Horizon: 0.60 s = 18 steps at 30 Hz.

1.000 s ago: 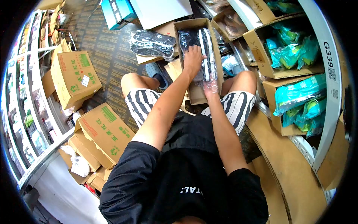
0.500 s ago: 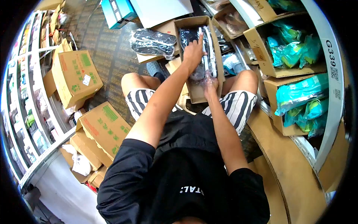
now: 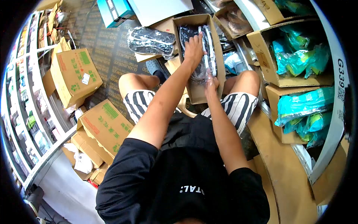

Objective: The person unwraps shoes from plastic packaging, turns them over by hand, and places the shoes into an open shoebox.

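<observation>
Shoes (image 3: 209, 52) in box (image 3: 195, 96) under L hand (image 3: 194, 51); R hand (image 3: 212, 83) at box's near end. Just L of grip: pack (image 3: 151, 41); cartons (image 3: 74, 69) farther L. R of grip: boxes (image 3: 265, 61) w/ bags (image 3: 292, 58) in.

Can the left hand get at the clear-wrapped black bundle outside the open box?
Probably yes. The bundle lies close beside the box, with nothing seen on top; the left hand, over the box, would likely only need to clear its side wall.

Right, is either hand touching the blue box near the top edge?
No, the left hand and right hand are at the open cardboard box, apart from the blue box.
</observation>
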{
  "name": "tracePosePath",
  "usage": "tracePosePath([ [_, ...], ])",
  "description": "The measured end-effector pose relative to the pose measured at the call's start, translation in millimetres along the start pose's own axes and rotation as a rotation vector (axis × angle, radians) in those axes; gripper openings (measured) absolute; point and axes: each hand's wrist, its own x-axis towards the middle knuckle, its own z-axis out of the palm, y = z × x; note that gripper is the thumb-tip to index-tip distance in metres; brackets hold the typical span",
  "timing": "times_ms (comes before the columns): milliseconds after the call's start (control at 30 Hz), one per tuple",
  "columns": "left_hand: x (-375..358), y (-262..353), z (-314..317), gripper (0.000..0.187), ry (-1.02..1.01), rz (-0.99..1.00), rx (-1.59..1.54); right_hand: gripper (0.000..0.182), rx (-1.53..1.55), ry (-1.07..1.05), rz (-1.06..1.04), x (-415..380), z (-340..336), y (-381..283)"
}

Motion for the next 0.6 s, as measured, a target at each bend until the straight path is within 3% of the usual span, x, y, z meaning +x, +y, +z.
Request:
tracePosePath([
  [200,-2.1,-6.2,4.9,0.107,-0.028,-0.013,0.054,0.034,0.183,-0.007,0.065,-9.1,9.4,-8.2],
  [367,-1.5,-10.2,-2.5,0.104,-0.028,0.025,-0.002,0.027,0.165,-0.025,0.075,-16.8,7.0,-18.4],
  [433,-2.9,-11.1,-4.7,0.110,-0.112,-0.088,-0.077,0.028,0.190,-0.020,0.080,-17.4,6.6,-13.7],
  [600,-6.1,-9.1,-10.0,0.112,-0.169,-0.130,-0.043,0.030,0.127,-0.039,0.071,-8.8,3.0,-9.0],
])
